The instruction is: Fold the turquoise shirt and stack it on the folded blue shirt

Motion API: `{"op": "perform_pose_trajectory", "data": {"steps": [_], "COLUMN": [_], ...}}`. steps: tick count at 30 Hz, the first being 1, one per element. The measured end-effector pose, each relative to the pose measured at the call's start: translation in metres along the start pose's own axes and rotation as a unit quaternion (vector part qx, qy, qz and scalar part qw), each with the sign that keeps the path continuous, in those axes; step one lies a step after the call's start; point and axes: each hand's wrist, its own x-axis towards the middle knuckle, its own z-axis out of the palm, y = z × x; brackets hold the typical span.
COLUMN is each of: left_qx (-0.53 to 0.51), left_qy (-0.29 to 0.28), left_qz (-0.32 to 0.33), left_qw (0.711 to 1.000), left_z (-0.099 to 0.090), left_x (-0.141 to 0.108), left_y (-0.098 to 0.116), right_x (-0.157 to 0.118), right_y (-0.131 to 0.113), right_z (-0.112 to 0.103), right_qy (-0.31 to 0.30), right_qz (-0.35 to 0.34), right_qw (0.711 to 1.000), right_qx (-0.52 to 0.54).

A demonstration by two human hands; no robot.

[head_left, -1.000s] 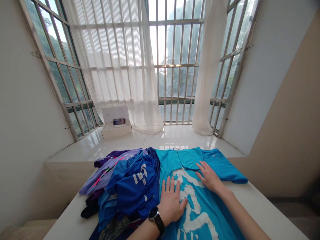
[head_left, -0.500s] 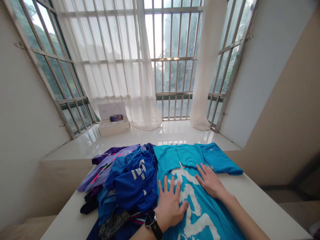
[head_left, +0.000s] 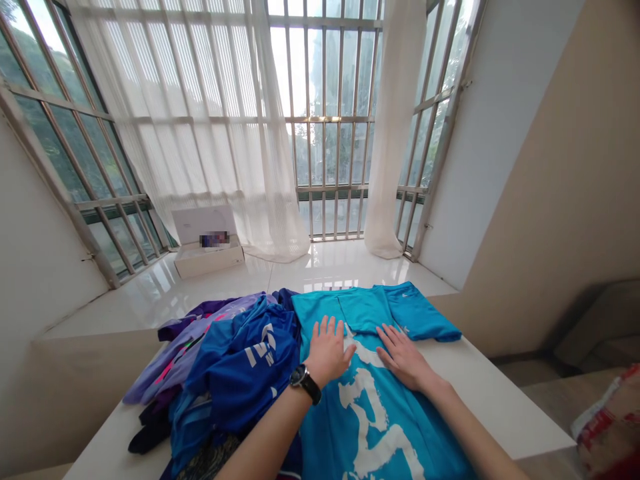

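A turquoise shirt (head_left: 320, 427) with large white brush-like lettering lies spread on the white table, its upper part folded over. My left hand (head_left: 327, 348), a black watch (head_left: 305, 383) on its wrist, rests flat near the fold with fingers spread. Flat on the shirt's right side lies my right hand (head_left: 403, 357), fingers apart. Beside the shirt on the left is a heap with a blue shirt (head_left: 235, 380) and a lilac garment (head_left: 170, 360). A folded blue garment (head_left: 425, 313) sits at the back right.
The white table (head_left: 505, 393) meets a glossy window ledge (head_left: 330, 270). An open white box (head_left: 210, 260) stands on the ledge at left, before sheer curtains (head_left: 215, 133) and barred windows. A red and white bag (head_left: 607, 427) is at the far right.
My left hand has slid forward over the shirt towards the fold. My right hand stays about where it was on the cloth. The view has shifted to the right.
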Motion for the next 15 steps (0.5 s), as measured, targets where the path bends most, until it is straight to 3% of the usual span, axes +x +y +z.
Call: {"op": "perform_pose_trajectory", "data": {"steps": [3, 7, 10, 15], "left_qx": [-0.003, -0.021, -0.057, 0.014], "left_qy": [-0.028, -0.032, -0.06, 0.017], "left_qz": [-0.024, -0.037, -0.047, -0.051], "left_qw": [0.999, 0.999, 0.995, 0.998], "left_z": [0.02, 0.038, 0.033, 0.017], "left_x": [0.018, 0.025, 0.031, 0.054], "left_y": [-0.006, -0.012, -0.017, -0.039], "right_x": [0.001, -0.001, -0.002, -0.004], "right_y": [-0.001, -0.004, -0.006, -0.009], "right_z": [0.0, -0.004, -0.007, -0.011], "right_qy": [-0.012, -0.028, -0.037, -0.034], "right_qz": [0.006, 0.018, 0.028, 0.033], "right_qw": [1.0, 0.999, 0.999, 0.999], "right_qx": [-0.004, -0.007, -0.004, 0.007]}}
